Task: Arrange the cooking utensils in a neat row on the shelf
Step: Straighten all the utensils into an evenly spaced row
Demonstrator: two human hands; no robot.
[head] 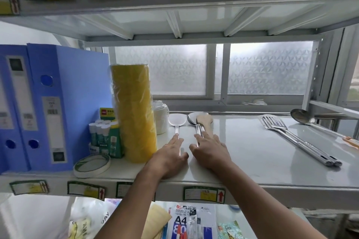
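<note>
1. Clear plastic: the handle of the white rice paddle (177,122) runs under the left hand (168,158), which lies flat on it with fingers outstretched, not clenched.
2. Right hand (210,151) lies flat and uncurled over the handles of the steel spoon (194,118) and wooden spatula (204,121); their heads point toward the back of the shelf (252,161).
3. Paddle and spoon lie near each other, roughly parallel; the wooden spatula overlaps the spoon.
4. Well apart to the right, a slotted steel turner (295,137) lies diagonally, with a ladle (303,117) beyond it.
5. Left of the paddle stands a yellow wrapped stack (134,110).
</note>
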